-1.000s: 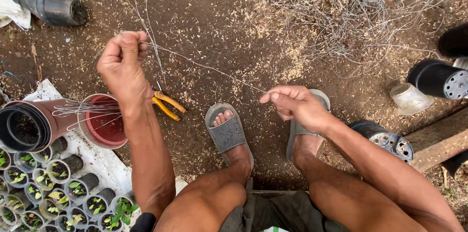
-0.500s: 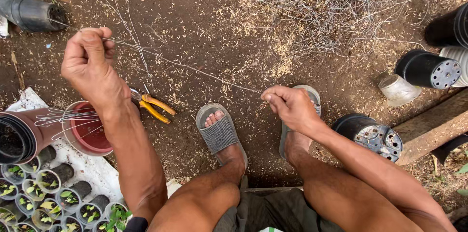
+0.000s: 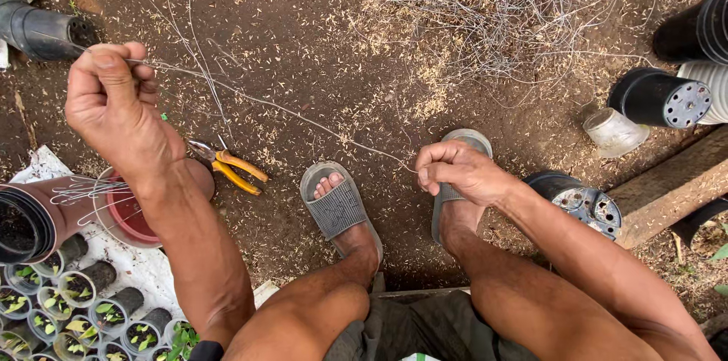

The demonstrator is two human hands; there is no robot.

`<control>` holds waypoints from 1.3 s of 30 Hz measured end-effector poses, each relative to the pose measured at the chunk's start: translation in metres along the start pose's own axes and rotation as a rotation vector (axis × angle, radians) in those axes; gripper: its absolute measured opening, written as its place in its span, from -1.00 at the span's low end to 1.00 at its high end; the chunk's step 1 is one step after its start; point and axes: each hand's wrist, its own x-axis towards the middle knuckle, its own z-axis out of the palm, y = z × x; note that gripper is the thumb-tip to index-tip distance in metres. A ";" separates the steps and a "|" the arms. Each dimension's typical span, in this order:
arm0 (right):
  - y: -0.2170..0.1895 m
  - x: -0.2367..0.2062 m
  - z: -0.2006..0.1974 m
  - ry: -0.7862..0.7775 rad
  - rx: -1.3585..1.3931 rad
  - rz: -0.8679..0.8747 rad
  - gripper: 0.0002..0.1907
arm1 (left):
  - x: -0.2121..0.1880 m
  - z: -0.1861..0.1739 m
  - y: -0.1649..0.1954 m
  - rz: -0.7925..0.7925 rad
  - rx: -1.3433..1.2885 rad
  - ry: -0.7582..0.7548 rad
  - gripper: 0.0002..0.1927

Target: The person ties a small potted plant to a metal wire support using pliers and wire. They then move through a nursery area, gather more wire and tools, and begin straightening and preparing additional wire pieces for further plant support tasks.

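I see the left hand and right hand each pinching one thin wire, stretched between them. Yellow-handled pliers lie at about five o'clock from the left hand, apparently untouched.

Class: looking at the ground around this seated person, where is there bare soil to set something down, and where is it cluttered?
Bare soil lies between the pliers and the tangled wire pile, under the stretched wire. Crowded: seedling pots and the red pot below the left hand; black pots beyond the right hand.

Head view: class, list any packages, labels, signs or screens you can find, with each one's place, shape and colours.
None in view: only black pots, small seedling pots, orange-handled pliers and a thin wire stretched between the left hand and right hand.
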 end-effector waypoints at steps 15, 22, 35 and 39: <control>0.033 0.008 0.010 0.122 -1.134 -0.660 -0.85 | -0.007 0.011 -0.002 -0.095 -0.120 -0.211 -0.81; -0.036 0.005 0.009 0.544 -1.399 -0.394 -0.86 | -0.010 0.018 -0.016 -0.259 -0.347 -0.430 -0.87; -0.067 0.051 0.032 0.551 -1.306 -0.923 -0.82 | -0.039 0.064 -0.028 -0.099 0.030 -0.535 -0.88; -0.037 0.021 0.023 0.566 -1.074 -0.589 -0.78 | -0.019 0.051 -0.034 -0.054 0.049 -0.272 -0.87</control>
